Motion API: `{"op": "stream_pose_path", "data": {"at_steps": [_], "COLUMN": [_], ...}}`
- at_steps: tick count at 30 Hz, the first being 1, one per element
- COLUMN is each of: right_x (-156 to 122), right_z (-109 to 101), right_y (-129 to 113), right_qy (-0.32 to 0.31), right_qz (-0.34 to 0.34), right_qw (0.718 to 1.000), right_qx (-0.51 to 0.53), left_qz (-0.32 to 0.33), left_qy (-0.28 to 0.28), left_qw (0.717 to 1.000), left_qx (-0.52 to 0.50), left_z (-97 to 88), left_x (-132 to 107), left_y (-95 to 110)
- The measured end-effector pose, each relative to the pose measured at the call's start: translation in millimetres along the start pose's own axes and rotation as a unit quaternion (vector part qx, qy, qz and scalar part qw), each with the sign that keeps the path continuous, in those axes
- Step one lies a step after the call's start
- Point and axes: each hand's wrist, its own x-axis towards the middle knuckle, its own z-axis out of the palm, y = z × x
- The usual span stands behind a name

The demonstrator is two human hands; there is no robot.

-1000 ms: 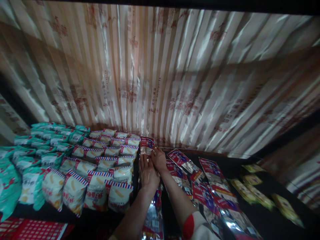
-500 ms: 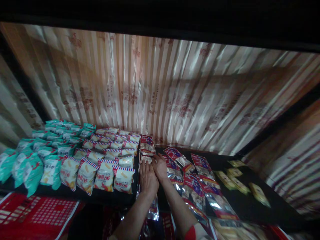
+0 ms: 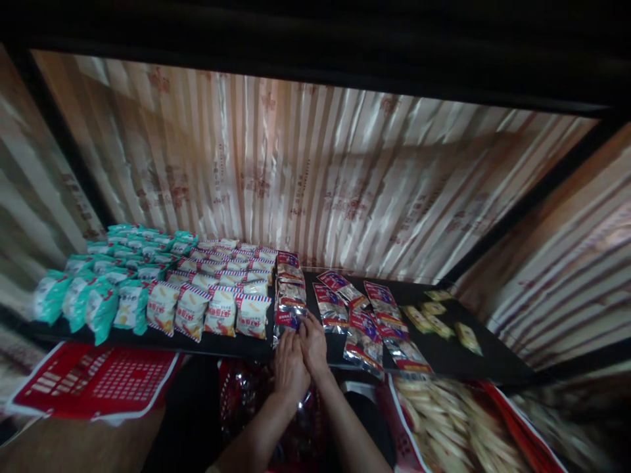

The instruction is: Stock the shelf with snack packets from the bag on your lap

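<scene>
On a black shelf (image 3: 315, 284), red and purple foil snack packets (image 3: 292, 289) lie overlapping in a narrow front-to-back column. At its near end, both my hands are on the front foil snack packet (image 3: 287, 318). My left hand (image 3: 290, 368) has its fingers bent together over the near edge. Pressed close on the right, my right hand (image 3: 314, 345) has its fingertips at the packet's right corner. Both thumbs are hidden. To the left stand rows of white snack bags (image 3: 220, 314) with striped tops. More foil packets (image 3: 363, 336) lie loosely at the right.
Teal snack bags (image 3: 132, 305) fill the shelf's left end; several small yellow packs (image 3: 436, 324) lie at the right. Below are a red basket (image 3: 123, 374) and a box with pale packs (image 3: 444, 420). A black upper beam (image 3: 315, 72) crosses overhead, with a pleated curtain (image 3: 296, 164) behind.
My hands have drawn back toward the shelf's front edge, from the middle of the foil column to its near packet. The view has shifted, showing more of the baskets and box below.
</scene>
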Motion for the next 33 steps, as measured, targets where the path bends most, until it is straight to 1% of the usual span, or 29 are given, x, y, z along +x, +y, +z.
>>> {"op": "stream_pose_path", "data": {"at_steps": [2,4,7,10,12,15,17,18,20,22,23,25,27,29,31,33], "right_x": [-17.9,-36.9,-67.0,-97.0,-116.4,-144.7,-161.2,-168.1,-177.9,-182.4,-183.0,-182.7,-181.8,-181.5,-181.5,-181.2], "right_z": [-1.9,-4.2,-7.0,-7.3,-5.5,-0.2,5.0,8.0,15.0,22.9,27.1,36.1,45.7,55.6,65.0,73.1], "right_y": [2.0,3.1,2.8,2.8,5.3,13.8,20.4,23.1,26.5,27.2,27.0,26.9,28.3,32.1,37.8,44.3], "right_qy": [0.000,-0.003,0.010,0.006,0.001,0.003,-0.013,-0.031,-0.088,-0.161,-0.195,-0.257,-0.304,-0.331,-0.346,-0.353], "right_qz": [0.007,0.015,0.023,0.031,0.027,-0.002,-0.014,-0.010,0.019,0.058,0.073,0.082,0.098,0.124,0.144,0.148], "right_qw": [1.000,1.000,0.999,0.999,0.999,1.000,0.999,0.998,0.991,0.976,0.967,0.953,0.940,0.930,0.923,0.921], "right_qx": [0.007,0.015,0.035,0.038,0.026,-0.009,-0.040,-0.058,-0.098,-0.135,-0.144,-0.140,-0.121,-0.101,-0.087,-0.073], "left_qz": [0.013,0.026,0.071,0.122,0.135,0.131,0.112,0.096,0.055,0.006,-0.018,-0.054,-0.090,-0.124,-0.153,-0.181], "left_qy": [-0.011,-0.004,0.010,0.016,0.002,-0.056,-0.114,-0.148,-0.224,-0.305,-0.323,-0.344,-0.363,-0.378,-0.387,-0.382], "left_qw": [1.000,1.000,0.997,0.992,0.990,0.987,0.983,0.980,0.970,0.951,0.946,0.937,0.928,0.918,0.909,0.906], "left_qx": [-0.003,-0.007,-0.010,-0.020,-0.037,-0.074,-0.088,-0.088,-0.074,-0.042,-0.030,-0.014,-0.002,0.004,-0.001,-0.015], "left_z": [4.0,9.1,15.8,18.6,17.9,13.8,10.0,8.1,5.1,4.1,4.5,6.8,10.3,14.4,18.4,22.2], "left_x": [-16.9,-34.3,-60.2,-82.8,-94.7,-107.6,-113.5,-115.8,-119.0,-120.4,-120.4,-119.2,-116.3,-111.6,-105.3,-97.8], "left_y": [-4.9,-12.0,-25.9,-39.0,-45.0,-50.3,-53.3,-55.2,-60.6,-68.9,-74.1,-86.6,-100.8,-115.5,-129.6,-142.5]}}
